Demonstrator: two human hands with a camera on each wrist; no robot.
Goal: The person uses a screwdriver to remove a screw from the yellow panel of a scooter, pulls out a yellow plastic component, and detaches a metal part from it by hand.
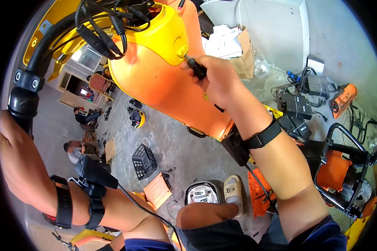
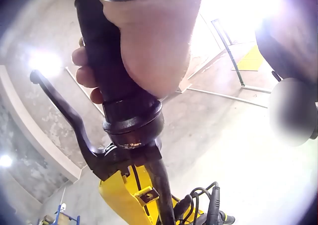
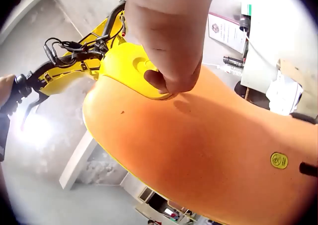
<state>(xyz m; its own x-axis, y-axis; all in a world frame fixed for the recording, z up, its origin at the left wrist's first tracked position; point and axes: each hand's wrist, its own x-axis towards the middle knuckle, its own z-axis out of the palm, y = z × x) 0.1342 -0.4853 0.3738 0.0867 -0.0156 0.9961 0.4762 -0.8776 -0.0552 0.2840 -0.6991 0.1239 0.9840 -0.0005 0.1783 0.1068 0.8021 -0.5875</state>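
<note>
Two hands are busy on a scooter body. The left hand [image 2: 154,41] is wrapped tight round the black handlebar grip [image 2: 107,76], fingers curled over its far side; the brake lever [image 2: 64,111] stands free just beside them. In the head view that arm reaches up at the left of the scene, elbow bent.

The right hand [image 1: 215,79] is high in the middle of the scene, forearm sloping up from the near right; its fingers are closed round the black handle of a screwdriver [image 1: 195,67], whose shaft points left into a round recess of the yellow panel [image 1: 163,37]; the tip touches there. The panel sits on top of the orange fairing [image 1: 167,92]; black cables [image 1: 104,29] bunch at its far left.

On the floor a black crate [image 1: 144,161] lies near, left of centre; a cardboard box [image 1: 238,50] stands far, just right of the hand.
</note>
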